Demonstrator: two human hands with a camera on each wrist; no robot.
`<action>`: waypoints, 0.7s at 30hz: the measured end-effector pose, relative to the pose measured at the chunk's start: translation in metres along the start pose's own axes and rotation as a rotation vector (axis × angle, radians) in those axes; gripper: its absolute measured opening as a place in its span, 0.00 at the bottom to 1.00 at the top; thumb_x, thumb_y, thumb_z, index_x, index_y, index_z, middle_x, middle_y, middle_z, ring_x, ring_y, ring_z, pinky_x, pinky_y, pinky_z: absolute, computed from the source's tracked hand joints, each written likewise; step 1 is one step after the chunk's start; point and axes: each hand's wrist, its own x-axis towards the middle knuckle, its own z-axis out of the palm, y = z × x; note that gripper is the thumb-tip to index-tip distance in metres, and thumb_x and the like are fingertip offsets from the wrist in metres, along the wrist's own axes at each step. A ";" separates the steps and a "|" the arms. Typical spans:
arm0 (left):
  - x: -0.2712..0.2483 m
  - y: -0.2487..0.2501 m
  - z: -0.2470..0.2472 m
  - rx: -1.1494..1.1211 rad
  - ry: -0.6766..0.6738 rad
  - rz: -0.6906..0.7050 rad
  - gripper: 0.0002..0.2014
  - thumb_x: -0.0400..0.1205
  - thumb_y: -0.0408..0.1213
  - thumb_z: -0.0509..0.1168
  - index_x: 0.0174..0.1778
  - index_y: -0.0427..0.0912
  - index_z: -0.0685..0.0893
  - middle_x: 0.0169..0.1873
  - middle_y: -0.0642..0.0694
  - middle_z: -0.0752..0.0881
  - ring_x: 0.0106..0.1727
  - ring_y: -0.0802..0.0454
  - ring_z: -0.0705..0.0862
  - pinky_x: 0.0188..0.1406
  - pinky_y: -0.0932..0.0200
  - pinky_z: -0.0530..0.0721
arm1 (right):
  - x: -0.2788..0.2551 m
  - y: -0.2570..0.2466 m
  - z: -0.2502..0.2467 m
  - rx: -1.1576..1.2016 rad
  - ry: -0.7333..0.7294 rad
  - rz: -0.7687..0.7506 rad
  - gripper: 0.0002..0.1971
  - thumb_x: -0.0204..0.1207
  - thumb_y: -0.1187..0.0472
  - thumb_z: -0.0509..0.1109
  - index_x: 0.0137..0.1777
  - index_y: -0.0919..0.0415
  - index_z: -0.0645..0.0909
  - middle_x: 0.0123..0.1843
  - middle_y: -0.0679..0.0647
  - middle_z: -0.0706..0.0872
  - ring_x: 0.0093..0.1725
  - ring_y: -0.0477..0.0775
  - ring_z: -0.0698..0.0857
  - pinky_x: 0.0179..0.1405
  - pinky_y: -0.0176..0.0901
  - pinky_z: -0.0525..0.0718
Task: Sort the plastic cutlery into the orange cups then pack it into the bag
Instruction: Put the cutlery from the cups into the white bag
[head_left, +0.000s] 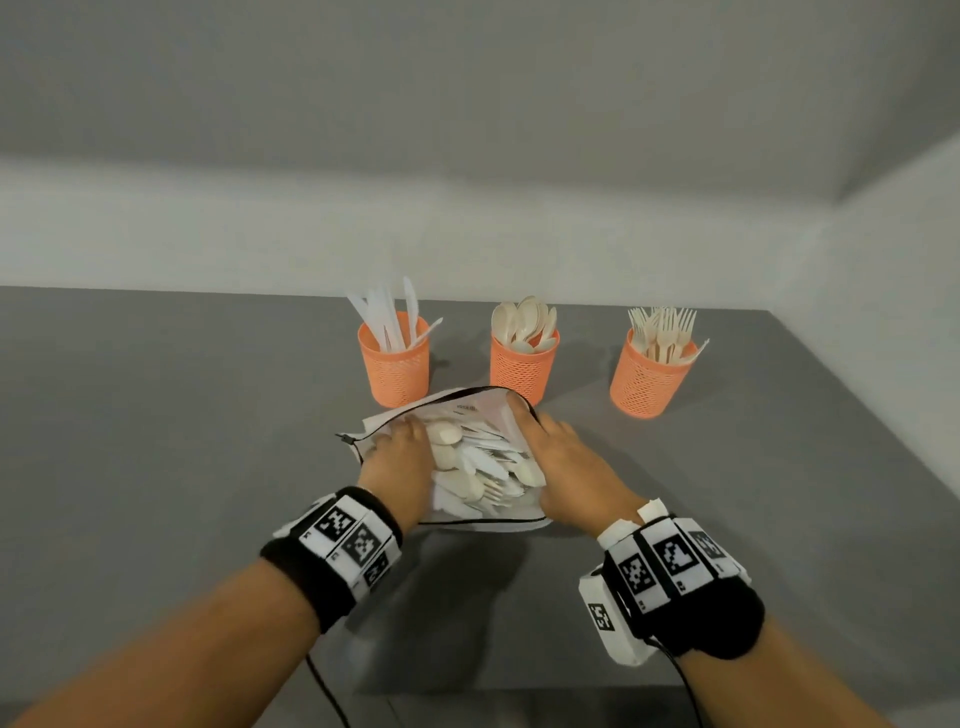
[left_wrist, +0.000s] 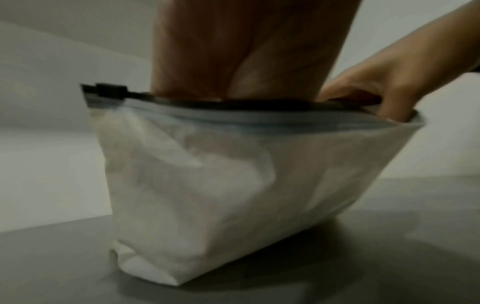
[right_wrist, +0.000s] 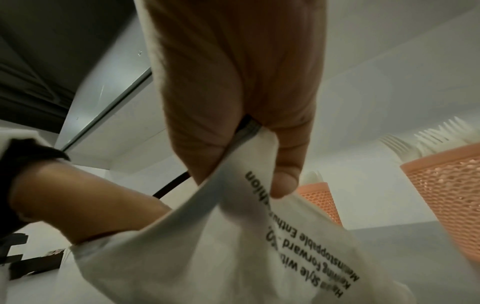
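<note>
A white zip bag (head_left: 470, 399) stands open on the grey table (head_left: 182, 415), holding mixed white and cream plastic cutlery (head_left: 483, 467). My left hand (head_left: 397, 444) reaches into the left end of the opening, with its fingers curled down at the rim and their tips hidden. My right hand (head_left: 527, 418) pinches the right end of the rim, thumb outside on the printed wall (right_wrist: 233, 246). Behind the bag stand three orange mesh cups: knives (head_left: 395, 366), spoons (head_left: 522, 371) and forks (head_left: 652, 382).
A pale wall runs along the back and right edges of the table. The fork cup (right_wrist: 446, 195) stands close to my right hand, the spoon cup (right_wrist: 322, 202) just beyond the bag. Cables hang from my wrist bands (head_left: 675, 566) near the table's front edge.
</note>
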 end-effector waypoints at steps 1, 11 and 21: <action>0.005 0.000 0.003 -0.037 -0.027 -0.028 0.30 0.80 0.33 0.59 0.76 0.29 0.56 0.72 0.34 0.67 0.68 0.37 0.75 0.65 0.49 0.77 | 0.000 0.000 0.000 0.006 -0.019 -0.004 0.51 0.68 0.78 0.65 0.81 0.51 0.36 0.78 0.53 0.62 0.68 0.57 0.69 0.49 0.40 0.73; 0.043 -0.008 0.012 -0.261 -0.002 0.442 0.36 0.67 0.40 0.75 0.72 0.43 0.70 0.72 0.42 0.72 0.75 0.43 0.69 0.74 0.54 0.67 | 0.000 0.012 0.002 0.017 -0.122 -0.008 0.52 0.70 0.73 0.69 0.81 0.48 0.36 0.81 0.53 0.58 0.78 0.59 0.61 0.69 0.51 0.74; 0.040 -0.013 0.027 -0.419 0.036 0.434 0.18 0.72 0.52 0.69 0.55 0.57 0.75 0.49 0.63 0.77 0.52 0.60 0.77 0.54 0.68 0.73 | -0.003 0.033 0.004 0.136 0.004 -0.081 0.43 0.66 0.72 0.68 0.79 0.45 0.56 0.75 0.49 0.65 0.73 0.53 0.69 0.62 0.44 0.77</action>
